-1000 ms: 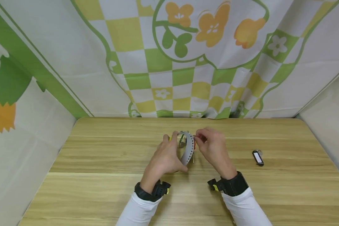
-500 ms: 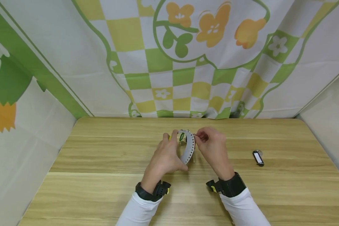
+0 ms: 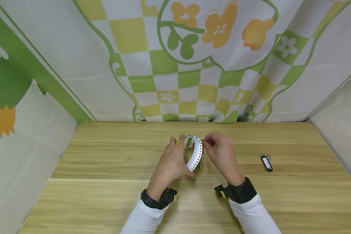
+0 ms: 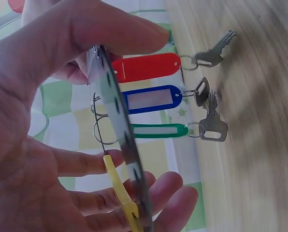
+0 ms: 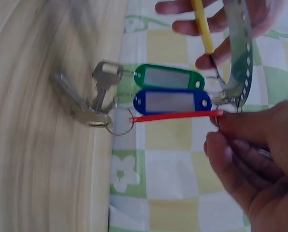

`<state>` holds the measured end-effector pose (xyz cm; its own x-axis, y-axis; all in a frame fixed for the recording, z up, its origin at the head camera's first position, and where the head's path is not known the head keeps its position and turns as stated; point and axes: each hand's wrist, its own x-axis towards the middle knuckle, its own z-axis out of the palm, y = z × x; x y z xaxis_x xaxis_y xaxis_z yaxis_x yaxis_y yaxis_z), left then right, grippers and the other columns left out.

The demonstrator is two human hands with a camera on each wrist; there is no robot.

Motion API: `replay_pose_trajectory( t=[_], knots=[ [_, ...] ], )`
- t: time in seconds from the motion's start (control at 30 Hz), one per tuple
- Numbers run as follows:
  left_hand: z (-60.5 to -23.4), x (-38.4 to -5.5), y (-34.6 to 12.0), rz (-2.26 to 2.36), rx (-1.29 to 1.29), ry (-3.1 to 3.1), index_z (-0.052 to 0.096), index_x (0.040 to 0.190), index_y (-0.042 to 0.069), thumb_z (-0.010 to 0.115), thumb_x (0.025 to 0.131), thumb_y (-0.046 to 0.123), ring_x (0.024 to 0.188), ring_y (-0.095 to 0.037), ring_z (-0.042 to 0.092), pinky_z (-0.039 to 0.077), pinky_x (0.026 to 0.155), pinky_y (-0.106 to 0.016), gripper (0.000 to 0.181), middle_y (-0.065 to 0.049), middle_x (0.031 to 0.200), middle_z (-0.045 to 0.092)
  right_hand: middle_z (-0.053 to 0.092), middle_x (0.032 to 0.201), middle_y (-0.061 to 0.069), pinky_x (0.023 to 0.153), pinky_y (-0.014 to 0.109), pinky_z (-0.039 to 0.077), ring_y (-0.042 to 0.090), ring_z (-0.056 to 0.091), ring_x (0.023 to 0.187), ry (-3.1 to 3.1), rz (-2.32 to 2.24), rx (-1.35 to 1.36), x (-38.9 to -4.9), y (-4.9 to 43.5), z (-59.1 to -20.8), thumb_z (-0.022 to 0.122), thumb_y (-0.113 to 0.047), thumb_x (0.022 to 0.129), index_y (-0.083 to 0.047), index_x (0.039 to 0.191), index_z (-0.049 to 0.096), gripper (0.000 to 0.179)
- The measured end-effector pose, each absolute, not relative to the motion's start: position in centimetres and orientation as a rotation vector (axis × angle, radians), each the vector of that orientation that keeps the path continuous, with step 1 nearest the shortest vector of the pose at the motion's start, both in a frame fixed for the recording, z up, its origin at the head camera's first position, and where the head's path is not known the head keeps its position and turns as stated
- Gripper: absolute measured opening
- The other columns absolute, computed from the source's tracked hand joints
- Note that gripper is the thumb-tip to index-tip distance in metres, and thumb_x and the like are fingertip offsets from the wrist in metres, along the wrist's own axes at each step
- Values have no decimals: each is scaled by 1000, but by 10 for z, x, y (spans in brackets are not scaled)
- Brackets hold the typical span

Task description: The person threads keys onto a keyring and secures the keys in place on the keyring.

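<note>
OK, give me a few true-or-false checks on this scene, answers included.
A black, white-labelled plastic tag lies on the wooden tabletop. True.
The right grip touches that tag. False: it pinches at one end of the red plastic tag.
The blue plastic tag lies between the red one and the green plastic tag. True.
The left grip holds nothing. False: it holds the pale, curved, perforated band.
The green tag has no key. False: a metal key is linked to it.

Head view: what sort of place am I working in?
Probably a small curtained booth, perhaps set up for recording handwork: a wooden table, a printed curtain hanging right behind it, and black wrist straps carrying small devices.
</note>
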<state>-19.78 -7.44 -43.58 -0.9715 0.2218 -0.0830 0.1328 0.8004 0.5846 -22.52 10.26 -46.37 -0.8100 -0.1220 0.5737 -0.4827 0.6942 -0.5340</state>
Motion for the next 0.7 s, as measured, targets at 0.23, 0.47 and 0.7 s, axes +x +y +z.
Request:
replay_pose_trajectory(
  t=[0.23,0.47,0.7],
  knots=[
    [-436,-198,-74,905,305,2816,31,156,4,102,50,20,108,-40,55,52,81,-51,128,-25,136,43,68,75,8,56,33,53,18,64,63,-2358,843,666,-227,109,-462,80,9,78,-1,82,72,13],
    [-436,-199,-73,935,278,2853,31,157,6,102,50,19,109,-40,56,53,83,-50,129,-24,136,43,70,71,7,55,31,53,16,66,59,-2499,1155,258,-226,103,-461,81,-5,84,-3,81,74,8],
    [-436,-199,-73,953,266,2870,32,157,7,103,50,18,109,-39,55,53,83,-51,129,-23,135,44,70,72,12,52,26,54,26,70,58,-2509,1414,98,-224,100,-461,78,-5,88,1,84,73,8]
  ],
)
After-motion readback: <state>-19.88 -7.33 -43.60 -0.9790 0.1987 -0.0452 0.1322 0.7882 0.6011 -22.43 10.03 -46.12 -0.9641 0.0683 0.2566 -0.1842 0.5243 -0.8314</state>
